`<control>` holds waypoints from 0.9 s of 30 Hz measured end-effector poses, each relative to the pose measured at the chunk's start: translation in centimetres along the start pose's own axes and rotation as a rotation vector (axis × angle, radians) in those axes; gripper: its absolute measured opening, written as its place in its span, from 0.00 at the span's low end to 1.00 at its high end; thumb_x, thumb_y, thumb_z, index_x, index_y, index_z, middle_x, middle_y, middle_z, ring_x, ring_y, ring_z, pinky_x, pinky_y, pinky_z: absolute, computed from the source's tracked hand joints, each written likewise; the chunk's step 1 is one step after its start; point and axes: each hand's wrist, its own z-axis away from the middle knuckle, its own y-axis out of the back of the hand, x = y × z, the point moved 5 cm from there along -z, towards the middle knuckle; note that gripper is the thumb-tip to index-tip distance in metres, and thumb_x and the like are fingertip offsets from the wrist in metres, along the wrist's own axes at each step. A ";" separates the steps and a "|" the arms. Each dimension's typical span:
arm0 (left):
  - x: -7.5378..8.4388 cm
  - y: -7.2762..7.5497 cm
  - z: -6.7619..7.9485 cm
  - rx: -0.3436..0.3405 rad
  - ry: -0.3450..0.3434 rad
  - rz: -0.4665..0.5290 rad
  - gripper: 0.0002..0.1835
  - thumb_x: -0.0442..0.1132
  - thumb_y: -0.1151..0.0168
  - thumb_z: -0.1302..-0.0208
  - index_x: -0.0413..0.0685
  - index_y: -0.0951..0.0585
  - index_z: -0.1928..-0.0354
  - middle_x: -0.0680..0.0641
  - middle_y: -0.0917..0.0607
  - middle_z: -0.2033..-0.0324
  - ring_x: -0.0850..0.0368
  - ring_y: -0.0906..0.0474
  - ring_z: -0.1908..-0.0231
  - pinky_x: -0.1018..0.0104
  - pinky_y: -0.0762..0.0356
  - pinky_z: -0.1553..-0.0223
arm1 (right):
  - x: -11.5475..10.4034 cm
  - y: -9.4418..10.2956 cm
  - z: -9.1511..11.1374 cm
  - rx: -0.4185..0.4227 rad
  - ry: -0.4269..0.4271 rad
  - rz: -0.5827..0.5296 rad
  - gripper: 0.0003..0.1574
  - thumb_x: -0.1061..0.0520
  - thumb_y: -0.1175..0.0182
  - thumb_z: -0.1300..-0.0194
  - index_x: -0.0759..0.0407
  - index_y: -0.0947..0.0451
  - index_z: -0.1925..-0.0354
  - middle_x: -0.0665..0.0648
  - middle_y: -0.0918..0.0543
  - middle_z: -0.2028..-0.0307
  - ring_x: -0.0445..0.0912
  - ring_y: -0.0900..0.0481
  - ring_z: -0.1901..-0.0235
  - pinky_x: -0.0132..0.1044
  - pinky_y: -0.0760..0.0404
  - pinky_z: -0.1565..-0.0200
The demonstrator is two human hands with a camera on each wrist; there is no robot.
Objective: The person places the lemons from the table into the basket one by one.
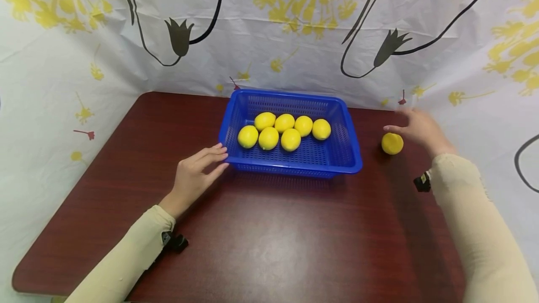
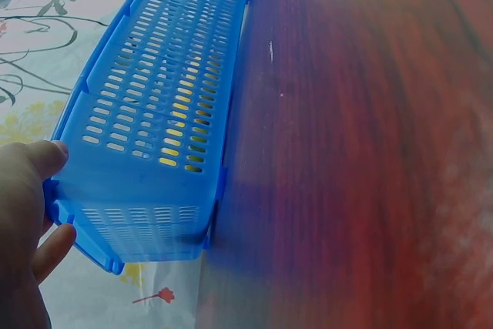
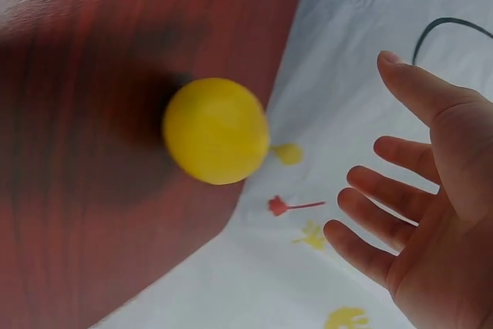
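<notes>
A blue plastic basket [image 1: 290,168] with slotted walls sits on the table and holds several yellow lemons [image 1: 268,138]. At its near left corner, my left hand [image 1: 194,176] holds the rim between thumb and fingers; the left wrist view shows the thumb and a finger [image 2: 54,252] on either side of that corner. One more lemon [image 1: 392,144] lies on the table, to the right of the basket. My right hand [image 1: 421,130] is just above and beside this lemon, fingers spread and apart from it. In the right wrist view, a gap separates the hand [image 3: 431,213] from the lemon [image 3: 216,131].
The dark red wooden table [image 1: 269,233] stretches toward me. Behind it and at its sides hangs a white sheet [image 1: 261,50] with yellow and grey flower prints. Small black cameras [image 1: 422,182] are strapped at both wrists over cream sleeves.
</notes>
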 end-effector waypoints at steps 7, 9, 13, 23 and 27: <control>-0.1 0.0 0.1 0.002 -0.001 -0.006 0.17 0.38 0.23 0.48 0.44 0.12 0.55 0.47 0.10 0.53 0.53 0.15 0.46 0.79 0.28 0.38 | 1.4 -1.8 -0.1 -0.045 -0.015 0.028 0.56 0.33 0.40 0.35 0.75 0.43 0.31 0.82 0.37 0.35 0.75 0.40 0.37 0.70 0.40 0.36; -0.1 0.0 0.0 0.004 0.000 -0.005 0.17 0.38 0.23 0.48 0.45 0.12 0.55 0.47 0.10 0.53 0.53 0.15 0.46 0.79 0.28 0.38 | 1.6 -2.1 0.0 -0.053 -0.010 0.036 0.55 0.34 0.40 0.34 0.76 0.42 0.32 0.81 0.35 0.36 0.74 0.38 0.38 0.70 0.38 0.36; -0.1 0.0 0.0 0.005 -0.002 -0.001 0.17 0.38 0.23 0.48 0.44 0.12 0.55 0.47 0.10 0.53 0.53 0.15 0.46 0.79 0.29 0.38 | 1.8 -2.7 0.3 -0.052 -0.001 0.058 0.51 0.36 0.40 0.34 0.75 0.38 0.34 0.80 0.30 0.39 0.73 0.33 0.42 0.70 0.33 0.40; -0.1 0.0 0.0 0.009 -0.001 0.005 0.16 0.38 0.23 0.48 0.44 0.12 0.56 0.47 0.10 0.53 0.52 0.15 0.46 0.79 0.28 0.38 | 2.6 -4.1 0.6 -0.008 -0.016 0.105 0.39 0.33 0.39 0.36 0.70 0.26 0.57 0.66 0.24 0.68 0.59 0.28 0.66 0.45 0.33 0.67; -0.1 0.0 0.0 0.010 -0.002 0.003 0.15 0.40 0.24 0.46 0.43 0.12 0.56 0.47 0.10 0.53 0.52 0.15 0.46 0.79 0.28 0.38 | 2.7 -4.5 0.7 -0.008 -0.037 0.095 0.39 0.33 0.38 0.37 0.71 0.27 0.59 0.66 0.23 0.69 0.58 0.28 0.69 0.42 0.35 0.70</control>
